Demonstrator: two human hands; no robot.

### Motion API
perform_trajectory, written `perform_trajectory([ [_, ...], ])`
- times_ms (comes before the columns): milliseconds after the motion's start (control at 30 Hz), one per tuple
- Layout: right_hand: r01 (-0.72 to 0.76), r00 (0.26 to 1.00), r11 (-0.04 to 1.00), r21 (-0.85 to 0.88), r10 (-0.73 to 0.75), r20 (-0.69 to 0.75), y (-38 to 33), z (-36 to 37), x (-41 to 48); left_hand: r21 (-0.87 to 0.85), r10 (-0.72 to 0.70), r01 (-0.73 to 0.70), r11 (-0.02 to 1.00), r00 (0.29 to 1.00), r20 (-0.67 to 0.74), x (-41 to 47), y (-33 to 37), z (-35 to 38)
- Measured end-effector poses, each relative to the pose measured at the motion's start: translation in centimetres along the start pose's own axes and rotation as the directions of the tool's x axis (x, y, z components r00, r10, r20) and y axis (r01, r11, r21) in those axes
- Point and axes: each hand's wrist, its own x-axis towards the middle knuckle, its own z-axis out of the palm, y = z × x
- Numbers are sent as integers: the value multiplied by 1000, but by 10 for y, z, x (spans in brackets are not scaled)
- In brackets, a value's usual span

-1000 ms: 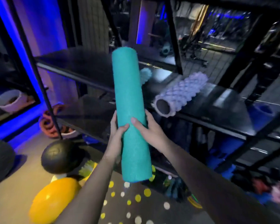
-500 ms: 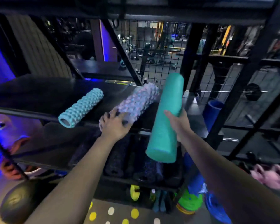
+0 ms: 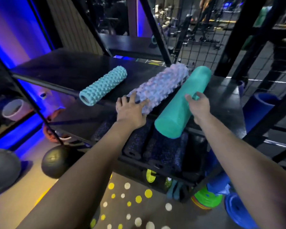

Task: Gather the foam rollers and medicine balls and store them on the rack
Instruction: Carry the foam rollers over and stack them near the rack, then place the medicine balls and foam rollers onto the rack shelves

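On the rack shelf (image 3: 69,70), a smooth teal foam roller (image 3: 182,104) (plain-ended, tilted).

Blue light (image 3: 10,38) glowed along the left wall. A black wire mesh panel (image 3: 196,38) stood at the far side, with a dim gym floor beyond. Near us, the floor mat (image 3: 130,205) carried yellow and white dots.

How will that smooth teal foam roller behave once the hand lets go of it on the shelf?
The smooth teal foam roller is a plain cylinder, so it will probably roll. Its near end overhangs the black shelf edge, so it might tip off. It leans against the knobbly lilac foam roller, which may check it. The right hand alone steadies it, suggesting it is light.
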Motion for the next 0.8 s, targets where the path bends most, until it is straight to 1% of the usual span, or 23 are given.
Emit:
perform_trajectory([
  [67, 83, 993, 993, -78, -90, -81, 2, 0, -11, -23, 4, -3, 1000, 1000, 31, 1, -3, -4],
  [100, 158, 974, 980, -119, -174, -146, 5, 1, -19, -46, 20, -18, 999, 999, 36, 0, -5, -5],
  [133, 241, 939, 959, -152, -270, -214, 5, 1, -30, -105, 47, -44, 994, 999, 24, -2, -9, -4],
  [167, 315, 893, 931, -186, -356, -273, 7, 2, -42, -200, 75, -76, 977, 997, -17, -6, -12, -2],
  [200, 376, 847, 901, -214, -429, -315, 8, 4, -55, -317, 97, -124, 940, 990, -99, -11, -16, 2],
  [233, 431, 803, 870, -240, -491, -338, 8, 5, -68, -421, 97, -183, 889, 971, -217, -18, -21, 5],
  [267, 477, 771, 838, -267, -544, -331, 7, 7, -83, -491, 63, -241, 837, 934, -351, -27, -26, 8],
  [300, 523, 745, 800, -294, -597, -299, 7, 9, -98, -531, -8, -274, 802, 884, -468, -37, -32, 12],
  [333, 573, 719, 755, -319, -650, -247, 5, 13, -114, -571, -103, -273, 774, 836, -539, -50, -39, 16],
  [367, 627, 685, 703, -335, -703, -192, 4, 18, -131, -619, -193, -251, 744, 807, -559, -64, -49, 23],
  [400, 684, 641, 644, -341, -755, -138, 3, 25, -149, -671, -256, -217, 709, 807, -532, -80, -62, 32],
  [433, 741, 587, 579, -339, -804, -89, 3, 34, -167, -716, -293, -169, 677, 831, -473, -98, -79, 46],
  [500, 825, 492, 466, -321, -871, 0, 6, 61, -206, -756, -310, -36, 653, 898, -311, -139, -120, 78],
  [567, 869, 445, 408, -279, -892, 80, 15, 99, -246, -751, -303, 108, 651, 944, -128, -183, -169, 110],
  [600, 878, 442, 401, -263, -889, 121, 22, 121, -266, -742, -305, 183, 645, 952, -31, -207, -194, 121],
  [633, 878, 457, 412, -245, -873, 171, 31, 145, -287, -728, -307, 250, 638, 950, 57, -233, -221, 134],
  [700, 848, 529, 485, -212, -793, 302, 50, 197, -334, -709, -330, 357, 608, 926, 183, -286, -276, 154],
  [767, 771, 627, 592, -236, -640, 444, 74, 249, -383, -699, -380, 459, 548, 881, 281, -343, -332, 173],
  [800, 732, 654, 632, -256, -547, 522, 86, 273, -407, -680, -413, 521, 516, 847, 335, -371, -357, 180],
])
